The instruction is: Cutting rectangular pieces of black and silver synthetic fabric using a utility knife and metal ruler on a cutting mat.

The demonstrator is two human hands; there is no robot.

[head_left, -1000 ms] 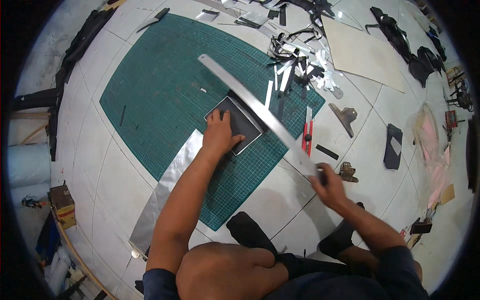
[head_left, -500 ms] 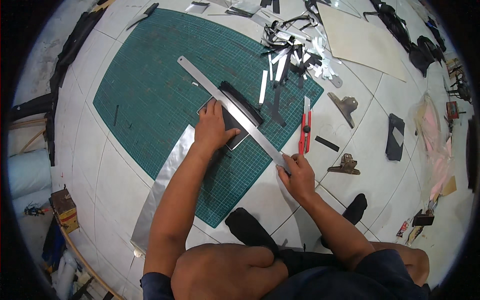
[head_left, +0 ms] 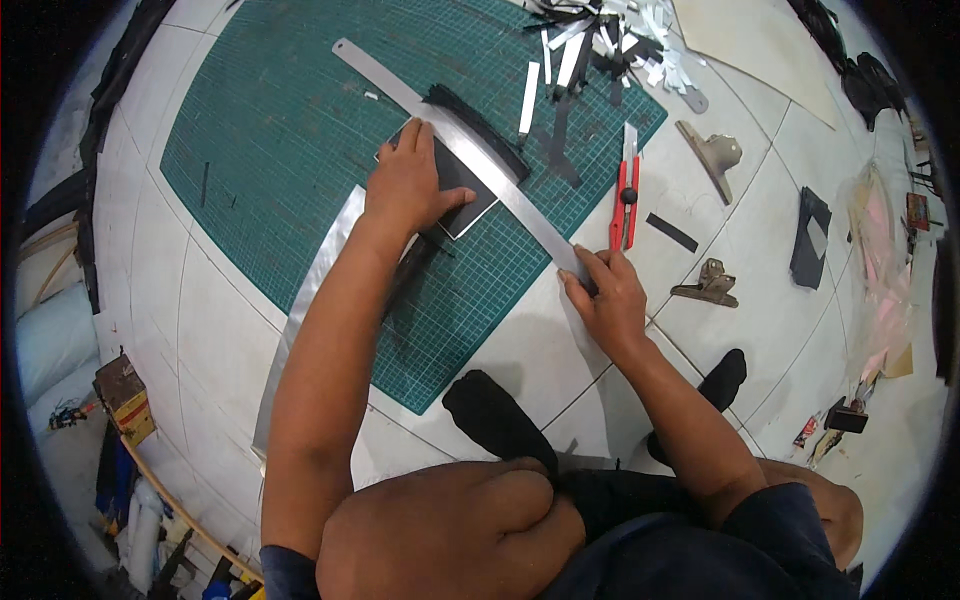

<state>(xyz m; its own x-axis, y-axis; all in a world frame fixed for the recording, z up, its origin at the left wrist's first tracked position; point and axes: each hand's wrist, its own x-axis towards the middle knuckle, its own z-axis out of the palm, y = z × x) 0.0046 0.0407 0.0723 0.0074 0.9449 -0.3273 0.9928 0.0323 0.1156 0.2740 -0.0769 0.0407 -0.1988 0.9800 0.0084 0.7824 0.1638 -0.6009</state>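
Observation:
A long steel ruler (head_left: 478,152) lies slantwise over a small stack of black sheet material (head_left: 458,172) with a pale edge. My left hand (head_left: 402,190) presses down on that black piece, its thumb spread and its fingertips against the ruler's near side. At the ruler's lower right end, my right hand (head_left: 612,300) pinches the metal between thumb and fingers. Just beyond the ruler sits a black bundle (head_left: 485,125) with a rough, ragged edge. A red utility knife (head_left: 625,205), blade out, rests right of the ruler, partly over the mat's edge.
The green cutting mat (head_left: 270,150) covers much of the tiled floor. Cut black and white strips (head_left: 595,45) are heaped at its far right. Two metal clips (head_left: 712,160) and a short black strip (head_left: 672,232) lie to the right. A silvery sheet (head_left: 318,255) passes beside my left forearm.
The whole view has shifted, so the mat and tools sit higher in the picture. Both hands keep nearly the same places on the black piece and the ruler.

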